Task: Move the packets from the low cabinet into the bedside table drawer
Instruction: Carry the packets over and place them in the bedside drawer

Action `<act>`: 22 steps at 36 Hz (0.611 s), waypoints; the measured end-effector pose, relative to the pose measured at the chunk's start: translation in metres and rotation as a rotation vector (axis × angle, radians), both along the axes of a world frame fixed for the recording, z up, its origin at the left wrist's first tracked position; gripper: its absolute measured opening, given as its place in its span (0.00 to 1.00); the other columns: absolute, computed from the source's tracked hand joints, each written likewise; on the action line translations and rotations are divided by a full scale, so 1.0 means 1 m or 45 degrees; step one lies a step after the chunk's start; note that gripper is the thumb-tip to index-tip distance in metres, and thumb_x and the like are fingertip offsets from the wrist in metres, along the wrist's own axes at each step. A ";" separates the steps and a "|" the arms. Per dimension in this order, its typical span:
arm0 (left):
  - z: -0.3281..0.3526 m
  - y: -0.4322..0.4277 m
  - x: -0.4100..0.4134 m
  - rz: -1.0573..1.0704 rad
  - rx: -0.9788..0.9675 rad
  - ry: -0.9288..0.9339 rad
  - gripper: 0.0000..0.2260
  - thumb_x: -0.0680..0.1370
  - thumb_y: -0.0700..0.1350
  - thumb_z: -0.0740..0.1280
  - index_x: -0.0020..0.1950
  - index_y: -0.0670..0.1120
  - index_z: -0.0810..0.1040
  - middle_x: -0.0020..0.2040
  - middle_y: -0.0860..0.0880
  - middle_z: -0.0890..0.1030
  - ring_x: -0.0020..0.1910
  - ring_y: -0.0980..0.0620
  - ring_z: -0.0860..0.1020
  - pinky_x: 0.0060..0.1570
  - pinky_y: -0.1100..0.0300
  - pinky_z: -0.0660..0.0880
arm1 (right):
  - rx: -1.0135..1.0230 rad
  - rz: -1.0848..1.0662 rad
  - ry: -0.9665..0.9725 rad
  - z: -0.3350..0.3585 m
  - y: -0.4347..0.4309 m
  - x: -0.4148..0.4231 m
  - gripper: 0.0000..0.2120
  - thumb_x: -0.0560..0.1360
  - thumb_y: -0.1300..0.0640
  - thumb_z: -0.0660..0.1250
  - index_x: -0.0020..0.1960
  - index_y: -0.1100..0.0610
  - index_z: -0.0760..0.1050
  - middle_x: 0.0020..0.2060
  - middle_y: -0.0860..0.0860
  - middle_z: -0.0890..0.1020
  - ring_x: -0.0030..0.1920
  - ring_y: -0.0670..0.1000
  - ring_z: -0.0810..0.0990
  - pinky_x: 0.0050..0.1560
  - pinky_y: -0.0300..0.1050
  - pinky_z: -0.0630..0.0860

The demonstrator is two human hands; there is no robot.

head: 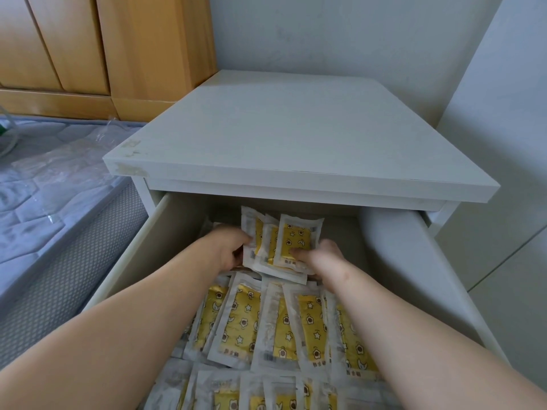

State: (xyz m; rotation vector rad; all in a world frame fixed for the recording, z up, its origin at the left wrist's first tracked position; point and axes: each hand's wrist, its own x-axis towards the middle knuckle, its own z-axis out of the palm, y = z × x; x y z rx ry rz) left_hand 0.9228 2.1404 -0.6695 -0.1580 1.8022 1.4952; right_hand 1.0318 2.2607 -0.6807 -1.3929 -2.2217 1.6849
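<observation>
Figure: setting a handful down at the back of the drawer [139, 250]. Nearest the viewer, behind both wrists, overlapping rows of yellow star-printed packets [266, 321] are lying flat on the drawer floor. Ahead of them the left hand [232, 247] is curling its fingers round the left edge of a small fan of packets [284, 244]. The right hand [321, 258] is pinching the right edge, thumb on the front packet and other fingers hidden. The fan is standing nearly upright between the hands, just above the laid rows. Beyond the fingertips some bare floor is showing under the bedside table top [296, 137]. The step is probably best done by lowering both hands together, tipping the fan flat there and letting go only once it rests.
</observation>
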 end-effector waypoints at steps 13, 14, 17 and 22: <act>-0.005 0.004 0.001 -0.059 -0.101 0.242 0.22 0.76 0.29 0.62 0.69 0.43 0.68 0.60 0.39 0.76 0.56 0.40 0.78 0.55 0.43 0.77 | -0.006 0.029 0.000 -0.001 -0.003 -0.001 0.27 0.71 0.54 0.72 0.65 0.60 0.68 0.61 0.56 0.76 0.61 0.58 0.76 0.60 0.52 0.74; -0.006 0.003 0.000 -0.058 -0.124 0.271 0.27 0.75 0.29 0.64 0.72 0.45 0.64 0.63 0.40 0.75 0.59 0.39 0.76 0.57 0.43 0.76 | -0.005 0.028 -0.002 -0.001 -0.003 -0.001 0.27 0.71 0.54 0.72 0.66 0.60 0.67 0.61 0.56 0.76 0.61 0.58 0.76 0.60 0.51 0.74; -0.011 -0.001 -0.005 -0.018 -0.156 0.366 0.32 0.72 0.29 0.68 0.72 0.47 0.64 0.66 0.42 0.73 0.63 0.41 0.73 0.60 0.43 0.74 | -0.004 0.026 -0.004 -0.001 -0.003 -0.002 0.28 0.70 0.55 0.73 0.66 0.60 0.68 0.61 0.57 0.76 0.60 0.58 0.76 0.59 0.51 0.74; -0.020 -0.008 -0.008 -0.054 -0.309 0.605 0.30 0.71 0.32 0.70 0.71 0.48 0.66 0.65 0.43 0.74 0.63 0.43 0.74 0.59 0.49 0.75 | 0.093 0.022 -0.003 -0.002 -0.005 -0.005 0.23 0.71 0.56 0.73 0.63 0.59 0.71 0.59 0.56 0.78 0.59 0.56 0.77 0.54 0.48 0.75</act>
